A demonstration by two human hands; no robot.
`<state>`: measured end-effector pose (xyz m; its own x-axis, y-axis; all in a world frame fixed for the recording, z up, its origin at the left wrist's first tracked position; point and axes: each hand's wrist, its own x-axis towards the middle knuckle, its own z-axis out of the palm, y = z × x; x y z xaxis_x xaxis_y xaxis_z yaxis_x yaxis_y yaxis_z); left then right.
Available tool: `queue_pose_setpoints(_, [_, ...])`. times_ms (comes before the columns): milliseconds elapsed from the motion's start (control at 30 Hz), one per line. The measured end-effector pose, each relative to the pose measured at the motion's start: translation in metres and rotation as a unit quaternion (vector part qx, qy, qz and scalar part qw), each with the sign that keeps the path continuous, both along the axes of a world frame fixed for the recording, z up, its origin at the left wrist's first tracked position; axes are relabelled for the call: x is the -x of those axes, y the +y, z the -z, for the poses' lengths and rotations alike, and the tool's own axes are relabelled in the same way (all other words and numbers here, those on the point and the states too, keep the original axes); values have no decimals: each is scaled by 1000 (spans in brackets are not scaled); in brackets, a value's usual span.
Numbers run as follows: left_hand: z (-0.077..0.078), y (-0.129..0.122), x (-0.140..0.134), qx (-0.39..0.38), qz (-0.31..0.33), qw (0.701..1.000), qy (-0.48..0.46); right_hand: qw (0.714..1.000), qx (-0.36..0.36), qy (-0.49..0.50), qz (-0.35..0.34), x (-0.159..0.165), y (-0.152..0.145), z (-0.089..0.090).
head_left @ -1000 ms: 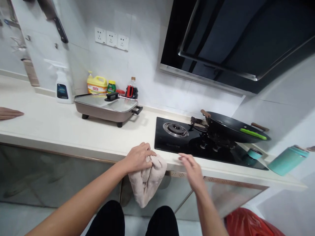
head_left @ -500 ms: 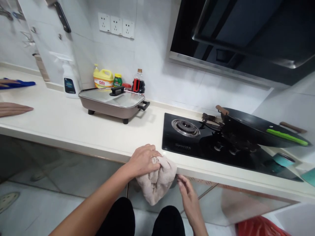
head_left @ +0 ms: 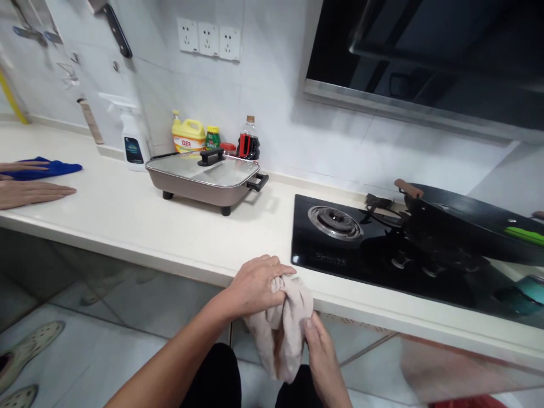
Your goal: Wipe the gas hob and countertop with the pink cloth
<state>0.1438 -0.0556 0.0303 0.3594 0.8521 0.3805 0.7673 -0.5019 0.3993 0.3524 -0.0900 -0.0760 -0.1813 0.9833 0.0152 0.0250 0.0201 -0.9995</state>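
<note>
A pale beige cloth (head_left: 293,323) hangs in folds at the countertop's front edge, below the left corner of the stove. My left hand (head_left: 257,286) grips its bunched upper part, fingers wrapped over the top. On the right side of the cloth, my right hand (head_left: 323,351) pinches its edge, thumb in front and the other fingers mostly hidden behind. The lower end of the cloth dangles above my knees. Just beyond my left hand lies the black gas stove (head_left: 327,255) with its bare left burner (head_left: 335,222).
A lidded electric pan (head_left: 199,186) stands on the counter (head_left: 114,209), bottles behind it. A spray bottle (head_left: 134,144) is further left. At the far left, another person's hands (head_left: 36,194) rest by a blue cloth (head_left: 55,168). A wok (head_left: 463,218) sits on the right burner.
My right hand has come up to the cloth and taken its right edge. The cloth now hangs lower and longer. At the left, more of the other person's blue cloth shows.
</note>
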Motion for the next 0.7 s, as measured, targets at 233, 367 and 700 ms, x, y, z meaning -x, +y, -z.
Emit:
queue_pose_setpoints(233, [13, 1, -1, -74, -7, 997, 15, 995, -23, -68, 71, 26, 2, 1])
queue_pose_setpoints(367, [25, 3, -1, -146, 1, 989, 30, 990, -33, -104, 84, 34, 1, 12])
queue_pose_setpoints(700, [21, -38, 25, -69, 84, 994, 7, 999, -19, -23, -19, 23, -17, 4])
